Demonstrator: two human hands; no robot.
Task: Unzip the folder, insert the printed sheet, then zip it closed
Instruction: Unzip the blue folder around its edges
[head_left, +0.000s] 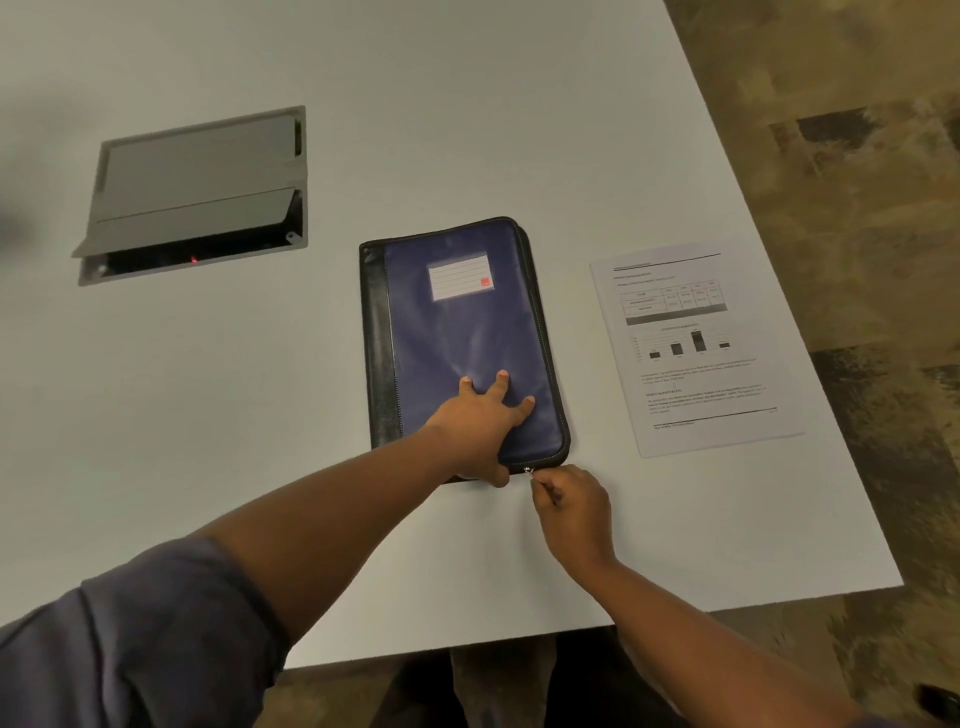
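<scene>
- The right hand (569, 501) pinches the zipper pull (528, 471) at the near edge of the folder (467, 343).
- The left hand (480, 415) lies flat with spread fingers, pressing the cover.
- The one folder points its long axis away on the surface (260, 389).
- The one printed sheet (693, 345) lies just to the right.

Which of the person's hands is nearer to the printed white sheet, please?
Right. The right hand pinches the zip pull at the blue zipped folder's near corner, just short of the printed white sheet; the left hand presses the cover, farther away.
</scene>
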